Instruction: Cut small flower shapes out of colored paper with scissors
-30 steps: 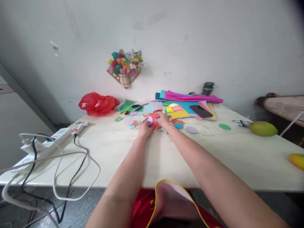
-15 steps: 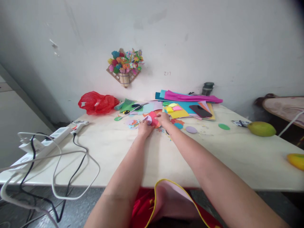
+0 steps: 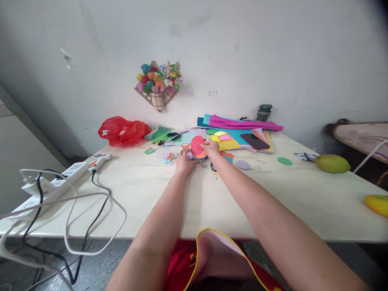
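My right hand (image 3: 212, 149) pinches the edge of a coral-red paper circle (image 3: 197, 144), which faces me at a slant. Close by on the left, my left hand (image 3: 184, 162) is closed with its fingers curled round a small light-purple paper piece (image 3: 190, 155). Part of that piece is hidden by the fingers and the red circle. Orange paper shows behind the circle and between the hands. Tiny coloured paper bits lie under and around both hands. A purple paper circle (image 3: 243, 165) rests to the right of my right wrist.
Scissors (image 3: 173, 136), coloured sheets (image 3: 230, 143) and a phone (image 3: 254, 141) lie farther back. At left are a red plastic bag (image 3: 124, 131) and a power strip (image 3: 68, 180) with loose cables. A green mango (image 3: 332, 163) and a yellow fruit (image 3: 377, 204) lie at right.
The red circle has come up and tilted toward me in my right hand, showing more of its face. The purple piece at my left hand now sits lower and is more covered.
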A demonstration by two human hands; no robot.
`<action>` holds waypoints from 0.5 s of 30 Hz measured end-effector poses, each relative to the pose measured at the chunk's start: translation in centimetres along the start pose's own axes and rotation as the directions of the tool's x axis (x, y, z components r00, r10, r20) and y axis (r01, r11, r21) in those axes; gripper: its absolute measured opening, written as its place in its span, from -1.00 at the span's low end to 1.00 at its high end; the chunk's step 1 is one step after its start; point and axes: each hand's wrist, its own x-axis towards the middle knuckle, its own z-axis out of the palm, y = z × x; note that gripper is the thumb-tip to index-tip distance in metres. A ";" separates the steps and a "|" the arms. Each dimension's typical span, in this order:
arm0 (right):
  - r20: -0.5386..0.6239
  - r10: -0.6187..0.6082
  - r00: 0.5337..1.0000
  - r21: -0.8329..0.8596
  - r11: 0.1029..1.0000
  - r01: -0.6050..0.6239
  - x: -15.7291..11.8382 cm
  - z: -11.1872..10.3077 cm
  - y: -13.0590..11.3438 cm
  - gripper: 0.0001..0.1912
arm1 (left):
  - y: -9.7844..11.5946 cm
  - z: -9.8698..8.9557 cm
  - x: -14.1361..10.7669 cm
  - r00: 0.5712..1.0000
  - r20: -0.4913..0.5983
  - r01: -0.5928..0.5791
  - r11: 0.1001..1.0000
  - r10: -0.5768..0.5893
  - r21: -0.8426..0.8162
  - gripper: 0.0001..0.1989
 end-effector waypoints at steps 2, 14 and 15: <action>0.046 0.029 0.999 0.030 0.999 -0.031 -0.4 0.6 -0.2 -0.76 | 0.1 0.0 0.0 1.000 -0.016 -0.023 0.999 0.022 -0.037 -0.25; 0.252 -0.017 0.968 0.111 0.994 -0.011 -2.0 0.9 -1.0 -0.65 | 0.3 -0.5 0.2 1.000 -0.001 0.007 0.999 -0.008 -0.051 -0.57; 0.289 -0.043 0.956 0.101 0.995 0.014 -1.9 0.7 -1.0 -0.64 | 0.3 -0.6 0.3 1.000 0.000 0.012 0.999 -0.012 -0.050 -0.60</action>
